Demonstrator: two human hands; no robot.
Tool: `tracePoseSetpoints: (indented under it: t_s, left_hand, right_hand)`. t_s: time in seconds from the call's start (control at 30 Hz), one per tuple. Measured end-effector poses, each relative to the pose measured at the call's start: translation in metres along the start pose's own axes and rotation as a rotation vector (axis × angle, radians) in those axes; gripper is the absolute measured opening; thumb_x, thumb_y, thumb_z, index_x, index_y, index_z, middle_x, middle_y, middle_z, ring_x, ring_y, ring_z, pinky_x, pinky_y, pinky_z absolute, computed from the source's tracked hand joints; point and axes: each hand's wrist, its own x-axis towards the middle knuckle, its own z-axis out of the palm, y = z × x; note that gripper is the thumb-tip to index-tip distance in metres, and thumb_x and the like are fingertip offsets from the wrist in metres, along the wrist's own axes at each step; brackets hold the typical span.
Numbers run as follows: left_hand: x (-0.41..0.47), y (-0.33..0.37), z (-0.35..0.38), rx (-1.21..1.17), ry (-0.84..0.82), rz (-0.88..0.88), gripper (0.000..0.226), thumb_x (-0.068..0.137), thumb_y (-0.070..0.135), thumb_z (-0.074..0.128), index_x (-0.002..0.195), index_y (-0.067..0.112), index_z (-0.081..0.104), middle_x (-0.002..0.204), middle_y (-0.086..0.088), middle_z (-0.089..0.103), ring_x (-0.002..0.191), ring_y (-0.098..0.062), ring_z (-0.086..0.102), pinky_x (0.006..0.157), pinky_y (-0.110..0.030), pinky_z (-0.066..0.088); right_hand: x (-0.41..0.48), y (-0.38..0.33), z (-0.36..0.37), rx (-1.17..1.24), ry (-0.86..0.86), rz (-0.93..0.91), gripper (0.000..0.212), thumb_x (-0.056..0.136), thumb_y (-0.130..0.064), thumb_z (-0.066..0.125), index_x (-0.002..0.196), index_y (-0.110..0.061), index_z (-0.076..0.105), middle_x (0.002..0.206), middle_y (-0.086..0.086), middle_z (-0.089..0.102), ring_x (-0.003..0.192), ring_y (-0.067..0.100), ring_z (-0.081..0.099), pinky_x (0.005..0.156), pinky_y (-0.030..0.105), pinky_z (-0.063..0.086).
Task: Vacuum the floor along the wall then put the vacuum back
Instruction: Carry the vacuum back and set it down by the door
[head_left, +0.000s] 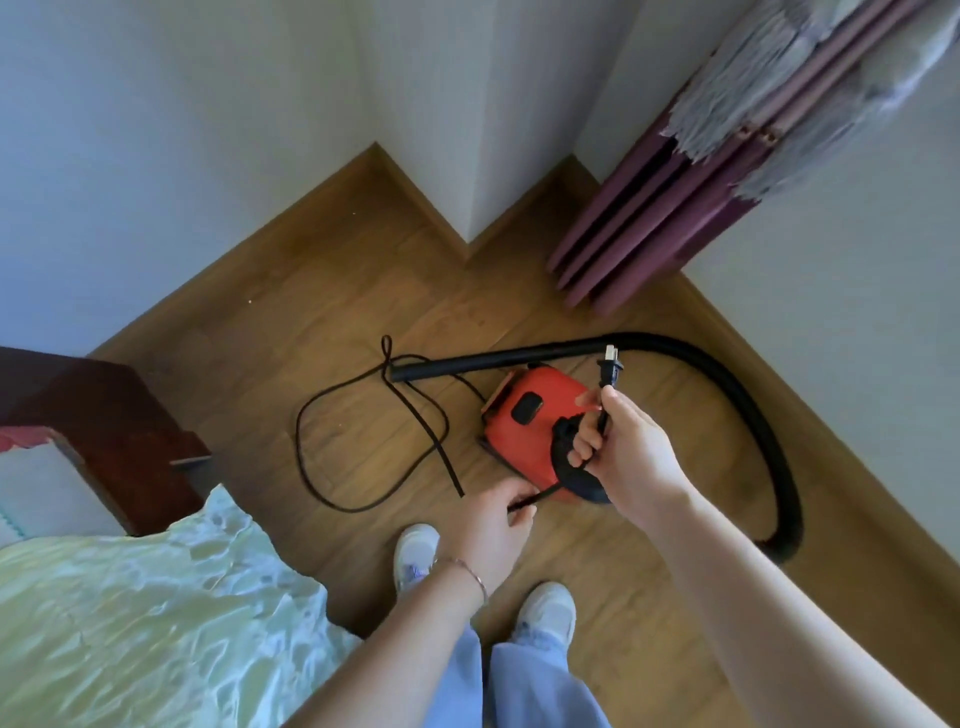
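1. The red vacuum (524, 415) is set on the wooden floor (337, 291) near a wall (156, 156) corner, partly under the right grip (618, 436) and just beyond the left grip (493, 519).
2. The plug (609, 366) is held prongs-up by the right grip, whose fingers are curled round the cord just below it.
3. The cord (332, 395) is pinched by the left grip close to the vacuum's near end, and the rest is left in loose loops on the floor to the vacuum's left.
4. The cord is judged thin, limp and easily tangled, so it is best taken at the moulded plug body and not tugged by the wire.
5. The vacuum is judged small, hard-shelled and fairly light.
6. The black hose (727, 374) is judged bendy but springy, and it is likely to drag when the vacuum is lifted.
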Motion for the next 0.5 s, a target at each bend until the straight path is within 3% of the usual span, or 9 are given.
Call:
tracePoseSetpoints:
  t_s: [0.1, 0.23, 0.3, 0.4, 0.5]
  left_hand:
    - [0.011, 0.005, 0.026, 0.058, 0.035, 0.016, 0.023, 0.091, 0.011, 0.053, 0.111, 0.012, 0.064, 0.11, 0.001, 0.068, 0.103, -0.013, 0.061, 0.069, -0.003, 0.034]
    - [0.026, -0.001, 0.06, 0.158, 0.077, 0.065, 0.021, 0.086, 0.01, 0.056, 0.103, 0.015, 0.068, 0.105, -0.002, 0.069, 0.098, -0.02, 0.062, 0.083, -0.028, 0.047]
    - [0.035, -0.006, 0.069, 0.22, 0.11, 0.082, 0.021, 0.085, 0.01, 0.056, 0.1, 0.017, 0.07, 0.104, -0.003, 0.068, 0.097, -0.022, 0.062, 0.082, -0.035, 0.049]
    - [0.048, -0.008, 0.076, 0.32, 0.154, 0.102, 0.022, 0.087, 0.01, 0.054, 0.101, 0.018, 0.069, 0.105, -0.003, 0.067, 0.098, -0.023, 0.06, 0.082, -0.034, 0.048]
    - [0.062, -0.007, 0.083, 0.458, 0.112, 0.142, 0.025, 0.088, 0.009, 0.05, 0.105, 0.017, 0.067, 0.108, -0.002, 0.064, 0.103, -0.023, 0.056, 0.083, -0.03, 0.043]
  right_hand:
    - [0.002, 0.007, -0.032, 0.035, 0.042, -0.022, 0.032, 0.102, -0.022, 0.034, 0.08, -0.01, 0.054, 0.05, 0.002, 0.038, 0.047, 0.018, 0.039, 0.057, 0.032, 0.038]
    - [0.0, 0.02, -0.079, 0.071, 0.083, -0.02, 0.023, 0.101, -0.02, 0.039, 0.086, -0.011, 0.055, 0.057, 0.005, 0.054, 0.058, 0.021, 0.056, 0.069, 0.034, 0.051]
    - [-0.004, 0.029, -0.101, 0.067, 0.075, 0.001, 0.02, 0.101, -0.02, 0.042, 0.091, -0.011, 0.057, 0.067, 0.006, 0.063, 0.073, 0.021, 0.064, 0.075, 0.032, 0.053]
    - [-0.007, 0.047, -0.129, 0.126, 0.084, 0.066, 0.019, 0.098, -0.018, 0.048, 0.094, -0.01, 0.064, 0.09, 0.01, 0.066, 0.079, 0.018, 0.067, 0.075, 0.029, 0.056]
    - [-0.002, 0.064, -0.146, 0.278, 0.13, 0.139, 0.014, 0.096, -0.011, 0.053, 0.101, -0.005, 0.065, 0.091, 0.014, 0.065, 0.071, 0.015, 0.071, 0.066, 0.022, 0.058]
